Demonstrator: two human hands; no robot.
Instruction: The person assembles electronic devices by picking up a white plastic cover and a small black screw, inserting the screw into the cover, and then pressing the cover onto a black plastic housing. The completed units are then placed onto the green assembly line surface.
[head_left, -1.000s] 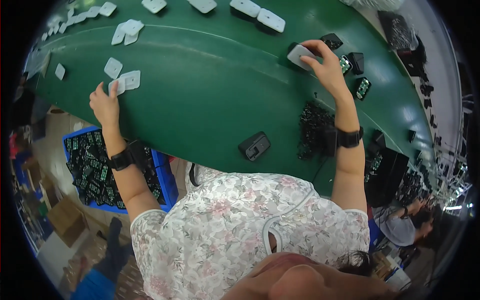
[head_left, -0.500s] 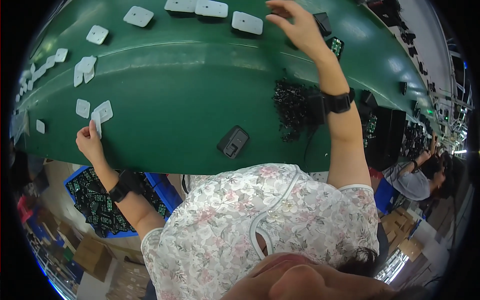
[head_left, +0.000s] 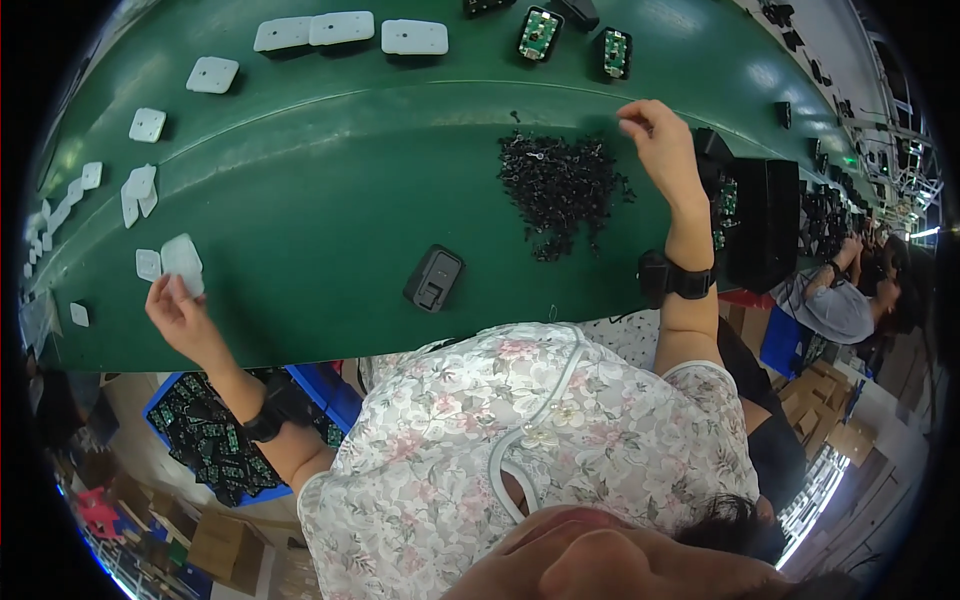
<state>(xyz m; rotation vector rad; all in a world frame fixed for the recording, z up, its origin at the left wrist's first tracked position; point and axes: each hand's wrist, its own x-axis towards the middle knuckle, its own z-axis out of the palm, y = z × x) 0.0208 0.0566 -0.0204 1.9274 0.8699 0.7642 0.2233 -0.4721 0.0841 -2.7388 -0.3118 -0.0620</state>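
Several white plates (head_left: 62,213) in a curving row along the far left of the green table (head_left: 330,230), with a lone white square (head_left: 79,314) nearer the front edge. Next, a small overlapping cluster of pale pieces (head_left: 140,190), and, closer in, a smaller plate (head_left: 148,264). Just beside that, on the left part of the table, a pale plate (head_left: 182,258) with the left hand (head_left: 185,325) at its near edge, thumb and fingertips almost together on it. Some chance of slipping from so slight an edge hold, or of nudging the smaller plate, because of lying so close. Under the table, a blue crate (head_left: 328,392) with black cases and green boards (head_left: 215,435). At the back, white-topped blocks (head_left: 414,38). Toward the middle, a black box (head_left: 435,278) near the front edge, at risk of a fall from a forearm's knock. Then a loose pile of small black bits (head_left: 565,190), easily scattered by a low sweep of the wrist, and behind it open black cases with green boards (head_left: 540,35). Right of the pile, the right hand (head_left: 670,160), thumb and forefinger curled close; no telling about anything tiny between them. Farther right, a large black bin (head_left: 765,220).
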